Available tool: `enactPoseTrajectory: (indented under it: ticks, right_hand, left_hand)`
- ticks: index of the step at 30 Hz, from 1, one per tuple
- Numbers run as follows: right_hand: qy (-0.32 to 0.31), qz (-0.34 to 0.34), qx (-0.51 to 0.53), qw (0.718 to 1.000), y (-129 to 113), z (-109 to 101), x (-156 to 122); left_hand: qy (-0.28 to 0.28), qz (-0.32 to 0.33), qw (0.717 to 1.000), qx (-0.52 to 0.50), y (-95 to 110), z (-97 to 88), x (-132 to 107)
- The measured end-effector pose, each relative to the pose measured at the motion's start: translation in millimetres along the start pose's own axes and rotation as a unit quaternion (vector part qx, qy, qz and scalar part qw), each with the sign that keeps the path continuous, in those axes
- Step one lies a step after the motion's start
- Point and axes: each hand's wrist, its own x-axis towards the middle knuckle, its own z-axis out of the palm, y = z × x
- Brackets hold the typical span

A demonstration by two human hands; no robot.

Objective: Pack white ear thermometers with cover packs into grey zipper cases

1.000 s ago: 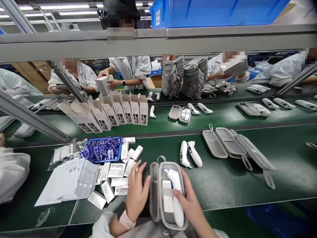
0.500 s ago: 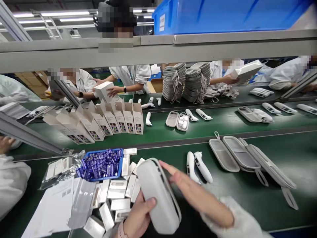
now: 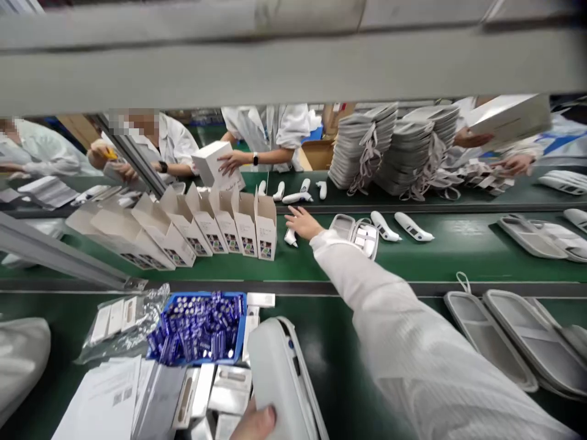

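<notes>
My left hand (image 3: 255, 423) grips a light grey zip case (image 3: 277, 379) at the bottom middle, thumb on its face. The case is nearly closed, with a gap along its right edge. My right hand (image 3: 303, 222) reaches over the far green belt, fingers spread. Right below it lies a white handheld thermometer (image 3: 290, 238), partly covered by the hand; whether they touch I cannot tell. Just right of that hand sits an open grey case (image 3: 365, 237) with small white items in it. Two more white thermometers (image 3: 384, 226) lie beyond it.
Open white cartons (image 3: 265, 229) stand in a row on the far belt. Nearer are a blue tray of batteries (image 3: 202, 327), small white boxes (image 3: 229, 388) and papers (image 3: 103, 397). Open grey cases (image 3: 490, 342) lie at right. A metal beam (image 3: 275, 73) crosses above. Co-workers' hands (image 3: 233, 162) work opposite.
My right hand has left the grey case and stretched forward to the thermometer on the far belt. My left hand keeps the case, now lower in view. The view has tilted down and shifted left.
</notes>
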Motion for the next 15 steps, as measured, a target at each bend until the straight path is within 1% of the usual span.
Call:
enactPoseTrajectory:
  ticks: [2,3,5,7,9,10,12,13,15]
  right_hand:
    - [-0.017,-0.003,-0.017,1.000,-1.3,-7.0,-18.1]
    - [-0.024,0.005,-0.025,0.999,-4.7,-12.6,-33.0]
    - [-0.027,0.037,-0.039,0.998,-21.2,-26.0,-75.1]
    - [-0.019,0.083,-0.051,0.995,-52.3,-36.9,-131.3]
    - [-0.015,0.143,-0.058,0.988,-93.2,-38.9,-194.4]
    - [-0.012,0.195,-0.061,0.979,-113.8,-35.4,-225.4]
    - [-0.035,0.268,-0.051,0.961,-148.3,-20.5,-280.4]
    - [-0.041,0.308,-0.046,0.949,-160.5,-10.6,-302.5]
    - [-0.041,0.368,-0.043,0.928,-173.8,10.0,-334.3]
  left_hand:
    - [-0.017,-0.019,0.999,-0.038,-2.7,11.2,-3.0]
    - [-0.026,-0.021,0.998,-0.055,-2.7,15.8,-4.3]
    - [-0.030,-0.008,0.997,-0.069,-1.9,21.3,-5.9]
    - [-0.013,0.011,0.998,-0.059,-2.6,23.0,-6.0]
    - [0.018,0.029,0.998,-0.047,-6.1,25.1,-5.1]
    - [0.036,0.037,0.998,-0.046,-8.4,27.9,-4.6]
    - [0.077,0.055,0.994,-0.056,-12.1,39.1,-3.6]
    - [0.100,0.064,0.991,-0.064,-12.7,47.5,-3.0]
    - [0.138,0.082,0.983,-0.085,-11.2,68.2,-1.1]
